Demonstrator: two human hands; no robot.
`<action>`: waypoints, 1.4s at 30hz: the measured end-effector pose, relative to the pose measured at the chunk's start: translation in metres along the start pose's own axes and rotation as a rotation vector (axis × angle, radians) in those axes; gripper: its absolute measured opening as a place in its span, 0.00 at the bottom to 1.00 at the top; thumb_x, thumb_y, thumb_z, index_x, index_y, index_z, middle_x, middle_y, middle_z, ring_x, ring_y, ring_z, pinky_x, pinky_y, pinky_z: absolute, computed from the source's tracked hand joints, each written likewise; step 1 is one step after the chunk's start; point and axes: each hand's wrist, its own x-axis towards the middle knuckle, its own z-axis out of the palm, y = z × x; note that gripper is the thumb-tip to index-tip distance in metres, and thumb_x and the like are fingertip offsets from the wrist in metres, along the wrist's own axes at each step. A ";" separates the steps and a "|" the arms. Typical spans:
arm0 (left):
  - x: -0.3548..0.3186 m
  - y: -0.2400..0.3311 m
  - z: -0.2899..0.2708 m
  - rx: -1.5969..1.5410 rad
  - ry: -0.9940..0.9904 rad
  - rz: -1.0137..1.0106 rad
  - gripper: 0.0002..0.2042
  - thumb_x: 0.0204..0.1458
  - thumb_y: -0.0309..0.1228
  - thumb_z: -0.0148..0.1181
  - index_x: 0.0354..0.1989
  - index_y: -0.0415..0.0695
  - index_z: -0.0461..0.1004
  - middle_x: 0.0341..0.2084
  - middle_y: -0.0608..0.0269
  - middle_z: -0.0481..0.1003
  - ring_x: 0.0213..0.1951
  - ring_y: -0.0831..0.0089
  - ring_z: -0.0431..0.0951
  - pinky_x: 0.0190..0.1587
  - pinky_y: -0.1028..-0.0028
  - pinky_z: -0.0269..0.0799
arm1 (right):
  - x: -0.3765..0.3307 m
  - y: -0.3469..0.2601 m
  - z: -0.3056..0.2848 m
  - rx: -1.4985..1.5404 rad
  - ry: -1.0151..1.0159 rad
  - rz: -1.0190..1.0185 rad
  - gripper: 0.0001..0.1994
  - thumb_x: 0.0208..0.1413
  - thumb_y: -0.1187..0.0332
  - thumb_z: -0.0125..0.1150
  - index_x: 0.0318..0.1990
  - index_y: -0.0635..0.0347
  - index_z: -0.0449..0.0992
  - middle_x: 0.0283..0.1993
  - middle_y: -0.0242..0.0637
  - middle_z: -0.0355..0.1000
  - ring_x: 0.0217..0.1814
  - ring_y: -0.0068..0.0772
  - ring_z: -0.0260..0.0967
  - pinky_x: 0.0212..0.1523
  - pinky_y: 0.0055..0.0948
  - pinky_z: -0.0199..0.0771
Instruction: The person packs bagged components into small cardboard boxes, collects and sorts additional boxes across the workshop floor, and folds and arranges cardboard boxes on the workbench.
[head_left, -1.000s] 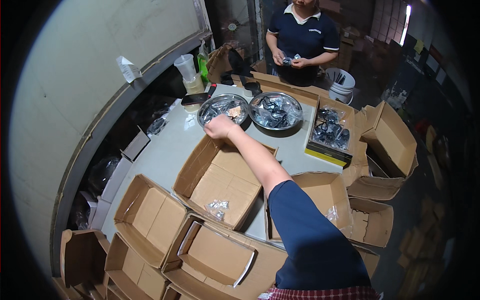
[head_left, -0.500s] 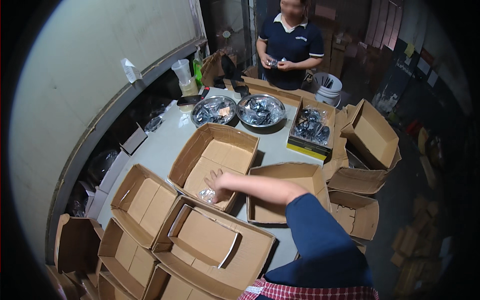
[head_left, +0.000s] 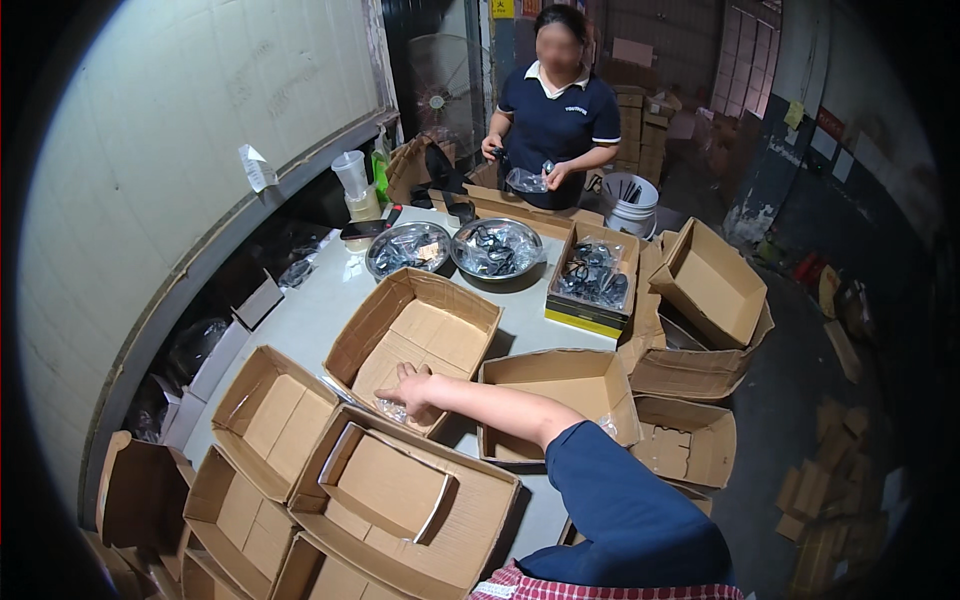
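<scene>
My right hand point(head_left: 408, 390) reaches into the near end of a shallow brown cardboard box point(head_left: 470, 317) in the middle of the table. Its fingers are spread, and a small clear plastic bag point(head_left: 392, 409) lies under them; the bag's contents are too small to tell. My bare forearm passes over the corner of a second cardboard box point(head_left: 560, 370) to the right. Inside that one, a clear plastic piece point(head_left: 608, 424) shows beside my navy sleeve. My left hand is out of view.
Several cardboard boxes point(head_left: 275, 400) crowd the near left. Two steel bowls point(head_left: 497, 274) and a box of bagged black parts point(head_left: 594, 275) stand farther back. Across the table a co-worker point(head_left: 560, 120) holds a clear bag and a small black item. A white bucket point(head_left: 632, 212) stands behind.
My view has tilted up slightly, and the scene sits lower. My right hand stays over the plastic bag, fingers now pointing more leftward. The co-worker's hands have moved apart.
</scene>
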 end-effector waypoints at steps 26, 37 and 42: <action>0.071 0.082 -0.098 0.379 -0.574 -0.125 0.33 0.52 0.51 0.57 0.56 0.34 0.70 0.38 0.53 0.78 0.37 0.62 0.81 0.42 0.65 0.78 | 0.041 0.070 -0.036 0.610 0.088 -0.168 0.48 0.40 0.60 0.75 0.72 0.56 0.58 0.67 0.51 0.65 0.68 0.49 0.63 0.66 0.40 0.66; -0.020 -0.003 0.002 0.735 -0.223 0.006 0.36 0.59 0.61 0.46 0.58 0.40 0.75 0.50 0.58 0.78 0.46 0.69 0.79 0.44 0.72 0.72 | -0.083 0.278 -0.247 0.779 1.160 0.927 0.42 0.52 0.74 0.47 0.76 0.46 0.42 0.42 0.51 0.79 0.26 0.38 0.80 0.25 0.35 0.80; 0.046 0.052 -0.057 0.238 -0.455 -0.218 0.36 0.59 0.52 0.51 0.67 0.34 0.62 0.53 0.42 0.73 0.46 0.55 0.79 0.46 0.65 0.77 | -0.050 0.241 -0.252 0.544 0.970 0.450 0.47 0.45 0.80 0.46 0.75 0.28 0.46 0.42 0.51 0.79 0.26 0.39 0.79 0.26 0.36 0.80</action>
